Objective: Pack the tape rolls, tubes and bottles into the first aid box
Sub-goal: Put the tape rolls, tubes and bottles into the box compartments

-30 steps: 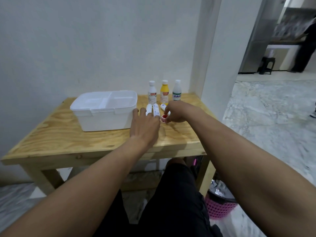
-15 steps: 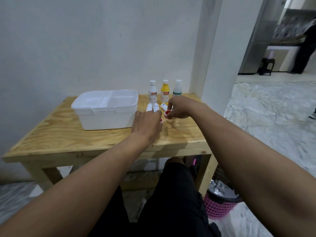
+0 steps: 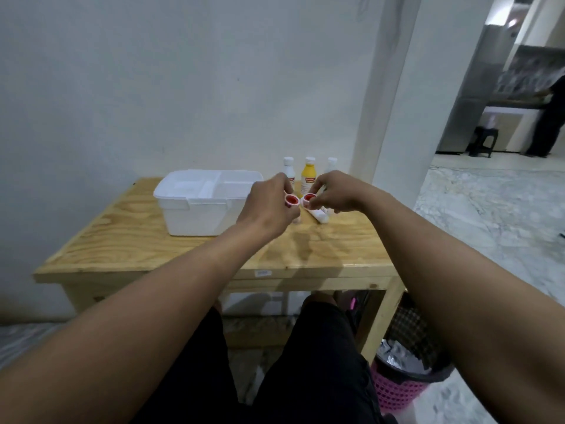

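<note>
Wooden table point(image 3: 137, 240), mid-frame. Our left hand point(image 3: 269, 206) pinches a tape roll point(image 3: 291, 200); our right hand point(image 3: 336, 194) pinches a second roll point(image 3: 309, 198). Light, stiff, we judge; hold the rims.

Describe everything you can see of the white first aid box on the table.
The first aid box is a white rectangular tub, plastic by its look, with a lipped rim and a tab on its front edge. Its open top shows divided compartments, seemingly empty. It stands upright on the wooden table, left of the three bottles. Nothing else visibly touches it.
</note>
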The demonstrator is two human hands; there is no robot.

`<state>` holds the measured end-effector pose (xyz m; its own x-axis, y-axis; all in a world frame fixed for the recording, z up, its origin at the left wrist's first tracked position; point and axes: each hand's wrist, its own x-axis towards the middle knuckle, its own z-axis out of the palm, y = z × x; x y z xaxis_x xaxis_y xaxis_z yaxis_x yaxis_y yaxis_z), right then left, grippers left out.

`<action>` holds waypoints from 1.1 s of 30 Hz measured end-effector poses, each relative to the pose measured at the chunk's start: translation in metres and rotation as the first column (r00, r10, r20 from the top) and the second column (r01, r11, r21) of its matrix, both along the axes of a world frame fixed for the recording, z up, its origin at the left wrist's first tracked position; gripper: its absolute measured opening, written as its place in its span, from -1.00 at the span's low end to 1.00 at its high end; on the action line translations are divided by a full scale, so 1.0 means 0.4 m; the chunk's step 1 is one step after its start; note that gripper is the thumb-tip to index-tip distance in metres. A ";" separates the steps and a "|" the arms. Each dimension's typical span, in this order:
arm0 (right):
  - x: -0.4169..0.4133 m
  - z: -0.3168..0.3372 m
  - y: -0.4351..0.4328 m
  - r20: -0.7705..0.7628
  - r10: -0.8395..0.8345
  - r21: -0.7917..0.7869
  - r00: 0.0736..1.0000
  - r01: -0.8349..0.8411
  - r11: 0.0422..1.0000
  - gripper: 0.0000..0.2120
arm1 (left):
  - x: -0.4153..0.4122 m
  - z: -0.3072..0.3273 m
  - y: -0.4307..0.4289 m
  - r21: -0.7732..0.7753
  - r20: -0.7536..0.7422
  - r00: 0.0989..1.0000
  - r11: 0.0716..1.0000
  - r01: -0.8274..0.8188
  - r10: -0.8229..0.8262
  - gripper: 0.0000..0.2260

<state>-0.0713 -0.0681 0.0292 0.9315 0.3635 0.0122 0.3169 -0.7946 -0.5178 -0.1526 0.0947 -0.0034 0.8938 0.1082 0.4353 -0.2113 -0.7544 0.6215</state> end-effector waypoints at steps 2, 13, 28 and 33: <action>-0.001 0.020 0.019 0.017 0.014 0.032 1.000 -0.014 0.999 -0.81 | -0.005 0.031 0.035 -0.039 0.014 0.999 0.999 -0.033 0.034 -0.79; -0.028 0.116 0.177 0.129 0.131 0.139 0.983 -0.149 0.979 -0.77 | -0.037 0.142 0.283 -0.077 -0.009 0.976 0.973 -0.219 0.219 -0.68; -0.015 0.138 0.408 0.120 0.282 0.066 0.952 -0.291 0.954 -0.68 | -0.040 0.123 0.489 0.017 -0.249 0.933 0.964 -0.266 0.262 -0.76; -0.002 0.126 0.453 0.135 0.289 0.007 0.948 -0.293 0.956 -0.69 | -0.031 0.120 0.508 0.045 -0.320 0.911 0.964 -0.261 0.261 -0.76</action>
<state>-0.0720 0.1133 0.0794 0.7749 0.6163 0.1405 0.5986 -0.6441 -0.4762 -0.1648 0.2979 0.0444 0.9252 0.3562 0.1309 0.2031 -0.7562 0.6221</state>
